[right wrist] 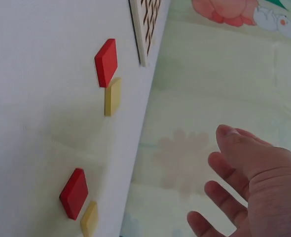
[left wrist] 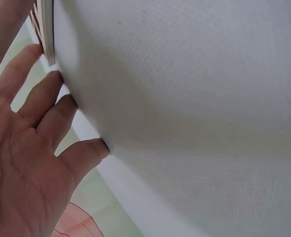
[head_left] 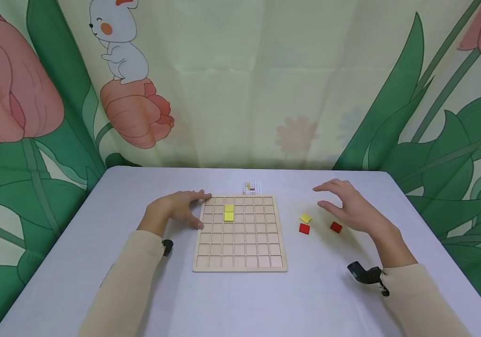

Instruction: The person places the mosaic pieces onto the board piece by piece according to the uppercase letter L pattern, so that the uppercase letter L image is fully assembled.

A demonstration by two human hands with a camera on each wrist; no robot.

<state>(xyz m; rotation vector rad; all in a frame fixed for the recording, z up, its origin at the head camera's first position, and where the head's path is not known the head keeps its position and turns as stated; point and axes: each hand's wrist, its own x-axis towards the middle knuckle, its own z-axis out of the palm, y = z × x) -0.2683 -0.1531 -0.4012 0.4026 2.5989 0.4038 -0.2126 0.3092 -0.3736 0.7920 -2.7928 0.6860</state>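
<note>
the wooden board (head_left: 240, 234) is lying flat in the middle of the desk (head_left: 240, 299), and it is looking only a little bit filled. two yellow tiles (head_left: 229, 212) are sitting in its little square holes near the far side, one right behind the other, and all the other holes are showing bare pale wood. the left hand (head_left: 179, 208) is resting flat on the desk with its fingers (left wrist: 52, 98) straight and a little apart, touching the far left corner of the board and holding nothing. the right hand (head_left: 352, 206) is hanging in the air over the right side of the desk, its fingers (right wrist: 224, 168) loose and spread, holding nothing. just under it, loose tiles are waiting: a yellow tile (head_left: 305, 218), a red tile (head_left: 304, 228) beside it, and another red tile (head_left: 336, 227) a bit further right. the tiles are looking small, square, flat and smooth. the desk is looking white and a little rough like cloth. a small squared card (head_left: 252, 187) is lying just past the board.
</note>
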